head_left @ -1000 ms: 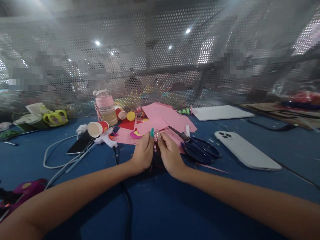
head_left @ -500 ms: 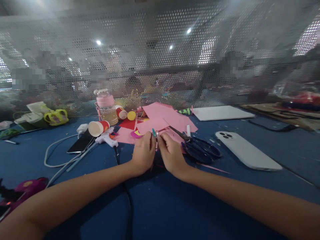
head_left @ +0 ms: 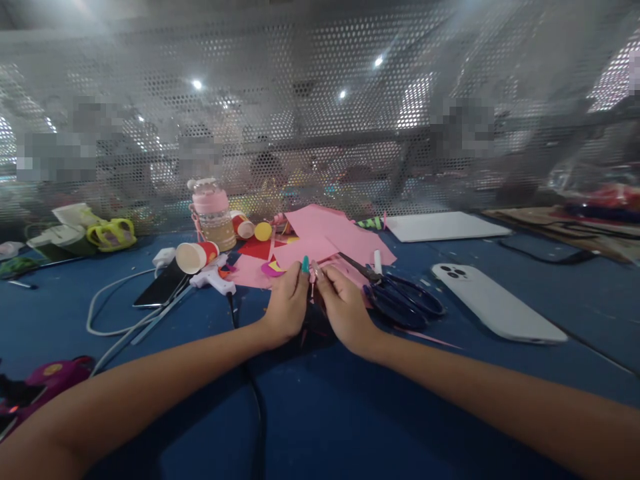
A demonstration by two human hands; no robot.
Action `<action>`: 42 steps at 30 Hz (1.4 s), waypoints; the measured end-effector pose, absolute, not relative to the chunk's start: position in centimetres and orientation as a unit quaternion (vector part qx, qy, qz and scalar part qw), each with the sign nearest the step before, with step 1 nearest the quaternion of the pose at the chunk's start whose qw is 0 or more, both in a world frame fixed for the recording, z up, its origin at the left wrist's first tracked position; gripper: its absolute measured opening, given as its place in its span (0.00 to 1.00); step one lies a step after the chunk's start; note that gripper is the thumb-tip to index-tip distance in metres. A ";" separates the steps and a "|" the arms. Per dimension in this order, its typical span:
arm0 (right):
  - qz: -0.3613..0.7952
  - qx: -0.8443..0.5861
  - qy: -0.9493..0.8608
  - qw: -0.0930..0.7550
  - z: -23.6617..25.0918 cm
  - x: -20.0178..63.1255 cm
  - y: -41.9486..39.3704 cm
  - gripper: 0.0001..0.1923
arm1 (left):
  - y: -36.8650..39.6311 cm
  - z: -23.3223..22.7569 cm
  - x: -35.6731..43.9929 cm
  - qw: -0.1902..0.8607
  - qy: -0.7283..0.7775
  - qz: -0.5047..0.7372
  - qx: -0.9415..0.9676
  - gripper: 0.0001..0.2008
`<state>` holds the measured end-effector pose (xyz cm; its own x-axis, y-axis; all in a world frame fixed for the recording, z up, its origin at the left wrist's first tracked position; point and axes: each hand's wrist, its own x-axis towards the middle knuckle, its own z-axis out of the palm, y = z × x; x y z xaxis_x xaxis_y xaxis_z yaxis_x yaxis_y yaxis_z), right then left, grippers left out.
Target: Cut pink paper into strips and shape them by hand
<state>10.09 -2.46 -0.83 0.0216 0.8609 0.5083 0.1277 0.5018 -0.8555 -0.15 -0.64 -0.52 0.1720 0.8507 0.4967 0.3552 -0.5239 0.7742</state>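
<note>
My left hand and my right hand meet thumb to thumb over the front of the pink paper pile. Fingers on both are curled and pinched closed. A teal thumbnail shows on the left, a pale shiny one on the right. A sliver of pink shows between them, but whatever they pinch is too small and hidden to name. Beyond lie pink paper sheets and red paper. Dark blue-handled scissors, blades partly under paper, rest right of my right hand. Left of my left hand is a white glue gun.
A white phone and white board lie right. Leftward are a paper cup, pink-lidded bottle, black phone, white cable and yellow cup holder. A perforated screen stands behind the blue table.
My thumbs have drawn slightly apart, and the left one has turned so more of its teal nail shows. Both hands stay in nearly the same place.
</note>
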 end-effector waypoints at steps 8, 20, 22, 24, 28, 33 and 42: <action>0.328 -0.383 -0.609 0.613 -0.9 9.7 -2.8 0.11 | -1.1 -0.3 0.0 0.196 0.452 0.475 0.729 0.09; 0.346 -0.389 -0.571 0.635 -1.1 8.8 -3.2 0.09 | -1.7 -0.6 0.1 0.109 0.487 0.436 0.749 0.10; 0.348 -0.386 -0.569 0.637 -1.2 8.8 -3.1 0.09 | -1.6 -0.6 0.2 0.106 0.486 0.436 0.750 0.10; 0.351 -0.382 -0.569 0.638 -1.1 8.9 -3.1 0.09 | -1.5 -0.6 0.2 0.101 0.478 0.444 0.751 0.10; 0.355 -0.385 -0.560 0.642 -0.9 9.1 -2.8 0.12 | -0.8 -0.7 -0.2 0.046 0.456 0.452 0.765 0.10; 0.463 -0.333 -0.537 0.622 -1.1 9.4 -2.3 0.15 | 0.2 -0.3 -1.5 -0.050 0.393 0.369 0.841 0.13; 0.473 -0.318 -0.556 0.605 -1.0 10.3 -1.5 0.18 | 1.4 -0.4 -2.5 -0.107 0.254 0.415 0.867 0.21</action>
